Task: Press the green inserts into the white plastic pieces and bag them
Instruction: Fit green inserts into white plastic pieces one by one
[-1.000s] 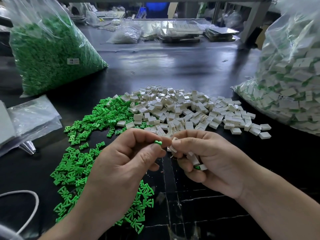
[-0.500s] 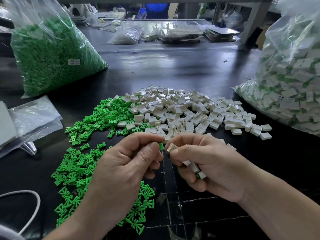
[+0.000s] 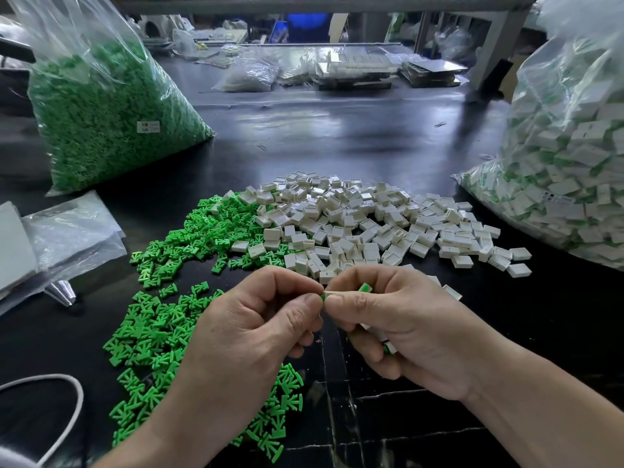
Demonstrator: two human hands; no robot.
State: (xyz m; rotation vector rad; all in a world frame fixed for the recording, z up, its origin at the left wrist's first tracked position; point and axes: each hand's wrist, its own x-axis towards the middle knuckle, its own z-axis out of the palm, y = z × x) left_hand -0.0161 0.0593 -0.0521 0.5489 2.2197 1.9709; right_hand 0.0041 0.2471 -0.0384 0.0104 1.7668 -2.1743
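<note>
Over the near edge of the black table my two hands meet fingertip to fingertip. My left hand (image 3: 256, 319) pinches a small green insert (image 3: 323, 297) between thumb and forefinger. My right hand (image 3: 398, 329) pinches a white plastic piece (image 3: 332, 292), with green showing at its far end. Its lower fingers curl round more white pieces (image 3: 388, 346). The green insert touches the end of the white piece. Loose green inserts (image 3: 162, 336) lie in a spread at the left. A heap of white pieces (image 3: 364, 228) lies behind my hands.
A clear bag of green inserts (image 3: 108, 119) stands at the back left. A big clear bag of white-and-green pieces (image 3: 570, 157) fills the right. Folded plastic bags (image 3: 71, 238) and a white cable (image 3: 67, 393) lie at the left. Boxes and bags crowd the table's far side.
My hands have come together: the green insert in my left hand moved right until it met the white piece in my right hand, which turned slightly.
</note>
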